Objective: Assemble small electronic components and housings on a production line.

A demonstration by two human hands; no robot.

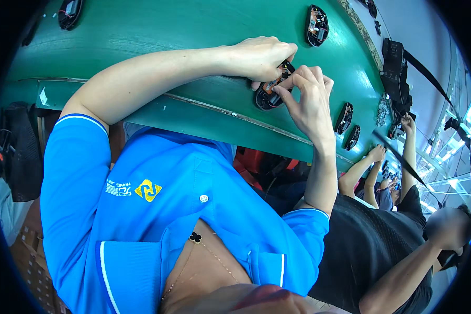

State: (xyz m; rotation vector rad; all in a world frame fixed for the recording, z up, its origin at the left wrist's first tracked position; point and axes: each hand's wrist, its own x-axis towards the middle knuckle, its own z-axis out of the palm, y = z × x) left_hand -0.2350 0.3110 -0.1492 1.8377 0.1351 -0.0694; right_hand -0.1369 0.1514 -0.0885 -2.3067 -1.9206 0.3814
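A black oval plastic housing (267, 99) lies tilted on the green bench close to its front edge, with an orange circuit board (270, 85) and small parts showing inside. My left hand (261, 56) reaches over its far end, fingers curled round the side and holding it. From the right, my right hand (310, 97) bends over the same housing. Its thumb and forefinger close together at the board; whatever is between them is too small to make out. Part of the housing's inside is covered by my fingers.
Another open housing with electronics (317, 25) lies beyond my hands. Two more, a larger housing (344, 118) and a smaller housing (353, 137), sit to the right. One housing (70, 13) is at far left. A person in black (374, 251) works close on my right.
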